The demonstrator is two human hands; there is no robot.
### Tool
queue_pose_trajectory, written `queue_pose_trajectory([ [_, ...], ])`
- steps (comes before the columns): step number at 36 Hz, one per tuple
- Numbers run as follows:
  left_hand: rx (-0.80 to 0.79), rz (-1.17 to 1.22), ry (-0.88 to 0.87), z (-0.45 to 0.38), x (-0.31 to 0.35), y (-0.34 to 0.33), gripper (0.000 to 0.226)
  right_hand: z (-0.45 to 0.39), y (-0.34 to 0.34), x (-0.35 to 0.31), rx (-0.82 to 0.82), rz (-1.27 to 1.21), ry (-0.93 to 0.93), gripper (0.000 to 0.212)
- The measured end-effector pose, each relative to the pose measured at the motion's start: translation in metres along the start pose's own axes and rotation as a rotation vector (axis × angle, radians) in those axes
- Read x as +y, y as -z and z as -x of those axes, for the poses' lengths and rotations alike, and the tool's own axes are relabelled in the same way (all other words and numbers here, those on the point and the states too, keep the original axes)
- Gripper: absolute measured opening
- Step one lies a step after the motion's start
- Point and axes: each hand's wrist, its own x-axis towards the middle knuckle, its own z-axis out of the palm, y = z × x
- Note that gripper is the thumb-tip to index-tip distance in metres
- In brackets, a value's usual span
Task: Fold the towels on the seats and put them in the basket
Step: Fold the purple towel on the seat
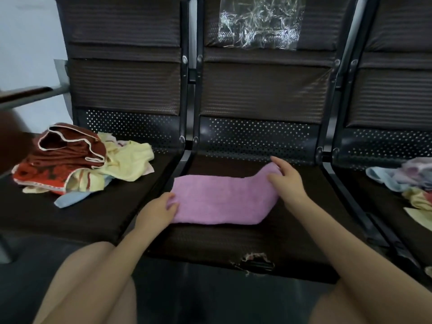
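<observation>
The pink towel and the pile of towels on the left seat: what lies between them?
In the head view, only dark seat cushion and the black frame separate the pink towel from the pile.

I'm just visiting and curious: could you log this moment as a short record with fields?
towel being folded: pink towel, flat on the middle seat
left hand: grips the towel's left end
right hand: fingers rest on its right end
unfolded pile: left seat
more towels: right seat
basket: not in view

Three seats (pixel 233 230), perhaps two heaps (pixel 77 164)
</observation>
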Motion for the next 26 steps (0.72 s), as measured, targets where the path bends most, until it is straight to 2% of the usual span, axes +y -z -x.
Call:
queue_pose_trajectory([
  [2,0.02,-0.027,-0.015,0.0,0.001,-0.001,0.042,0.008,-0.017,-0.01,-0.102,0.029,0.094,0.056],
  [4,0.029,-0.03,-0.024,0.0,0.002,-0.001,0.043,0.015,-0.035,-0.013,-0.313,0.104,0.108,0.06],
  [6,0.043,-0.022,-0.037,0.0,0.002,-0.002,0.043,0.019,-0.048,-0.006,-0.584,0.097,-0.013,0.071],
  [8,0.086,-0.048,-0.056,0.002,0.003,-0.002,0.046,0.022,-0.054,0.0,-0.735,0.079,-0.15,0.073],
  [10,0.163,-0.108,-0.083,0.005,0.006,-0.001,0.05,0.022,-0.055,0.004,-0.711,0.083,-0.132,0.052],
  [12,0.241,-0.108,-0.135,0.007,0.011,0.001,0.05,0.019,-0.052,0.005,-0.568,0.064,-0.078,0.03],
  [14,0.271,-0.053,-0.209,0.009,0.016,0.0,0.047,0.013,-0.047,0.007,-0.416,0.122,-0.052,0.025],
  [17,0.237,0.08,-0.286,0.014,0.027,-0.004,0.041,0.005,-0.04,0.014,-0.291,0.279,-0.073,0.029],
  [20,0.137,0.193,-0.289,0.018,0.045,-0.012,0.04,0.003,-0.039,0.021,-0.311,0.35,-0.181,0.039],
  [24,0.092,0.281,-0.224,0.022,0.061,-0.031,0.04,0.007,-0.045,0.029,-0.375,0.173,-0.278,0.056],
  [26,0.101,0.251,-0.263,0.026,0.064,-0.039,0.037,0.008,-0.047,0.032,-0.397,0.102,-0.306,0.064],
])
